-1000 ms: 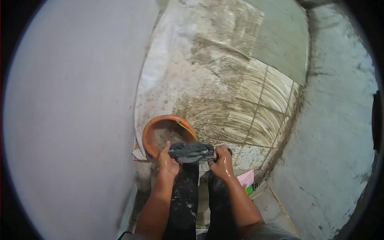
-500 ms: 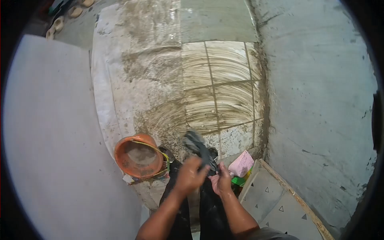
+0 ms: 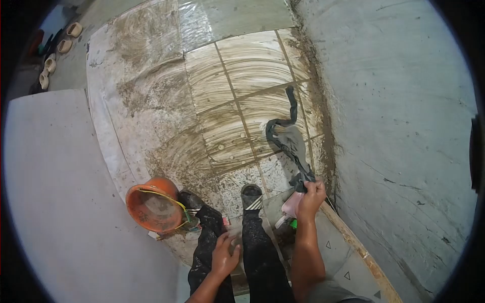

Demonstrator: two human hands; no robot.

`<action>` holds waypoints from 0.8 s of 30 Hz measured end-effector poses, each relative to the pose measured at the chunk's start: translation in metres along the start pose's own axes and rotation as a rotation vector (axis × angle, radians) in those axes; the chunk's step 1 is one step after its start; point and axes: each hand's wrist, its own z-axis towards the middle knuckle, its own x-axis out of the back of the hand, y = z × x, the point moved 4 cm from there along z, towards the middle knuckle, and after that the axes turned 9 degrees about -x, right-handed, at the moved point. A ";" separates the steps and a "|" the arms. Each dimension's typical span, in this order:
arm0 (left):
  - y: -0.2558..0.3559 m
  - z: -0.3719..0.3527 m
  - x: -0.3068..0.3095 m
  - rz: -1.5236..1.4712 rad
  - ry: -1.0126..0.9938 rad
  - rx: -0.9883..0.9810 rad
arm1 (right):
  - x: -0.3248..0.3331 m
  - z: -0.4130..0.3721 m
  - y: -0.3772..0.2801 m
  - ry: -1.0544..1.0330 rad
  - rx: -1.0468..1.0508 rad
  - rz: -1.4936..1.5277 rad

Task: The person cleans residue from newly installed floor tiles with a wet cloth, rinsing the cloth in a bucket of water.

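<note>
My right hand [image 3: 309, 198] grips one end of a long dark rag [image 3: 288, 146]. The rag stretches out in a twisted strip over the streaked floor tiles [image 3: 262, 60], with its far end curling up the picture. A blurred grey patch shows beside its middle. Just below the wrist side of that hand is a pink plastic-looking item [image 3: 291, 206], partly hidden by it. My left hand [image 3: 226, 256] holds nothing and hovers in front of my left leg, fingers apart.
An orange bucket [image 3: 134, 207] with a yellow handle and murky contents stands by my left foot. Dirty white sheeting [image 3: 108, 111] covers the left floor. Walls rise on both sides. A wood-edged board [image 3: 348, 235] lies at lower right. Several shoes [image 3: 64, 46] stand far left.
The dark rag went from bunched between both hands to stretched out from my right hand, which moved right. My left hand let go and dropped down left. The view shifted.
</note>
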 end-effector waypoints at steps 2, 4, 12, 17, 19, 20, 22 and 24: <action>0.008 -0.009 -0.007 0.069 -0.020 -0.005 | -0.008 -0.013 -0.041 0.075 0.271 -0.327; 0.020 -0.010 -0.011 0.066 -0.030 0.027 | 0.002 0.000 -0.047 0.172 0.209 -0.227; 0.109 0.050 -0.030 -0.177 0.131 -0.009 | -0.076 0.111 -0.005 -0.157 0.281 -0.502; 0.142 0.089 -0.038 -0.087 0.036 -0.182 | -0.086 0.154 0.078 -0.228 0.170 -1.114; 0.137 0.107 -0.044 -0.049 -0.005 -0.230 | -0.089 0.174 0.097 -0.147 0.092 -1.190; 0.127 0.114 -0.049 -0.033 -0.023 -0.239 | -0.087 0.181 0.109 -0.060 0.093 -1.191; 0.107 0.126 -0.058 0.003 -0.073 -0.250 | -0.086 0.192 0.126 0.047 -0.156 -1.230; 0.103 0.135 -0.061 0.009 -0.129 -0.234 | -0.091 0.208 0.163 0.085 -0.152 -1.198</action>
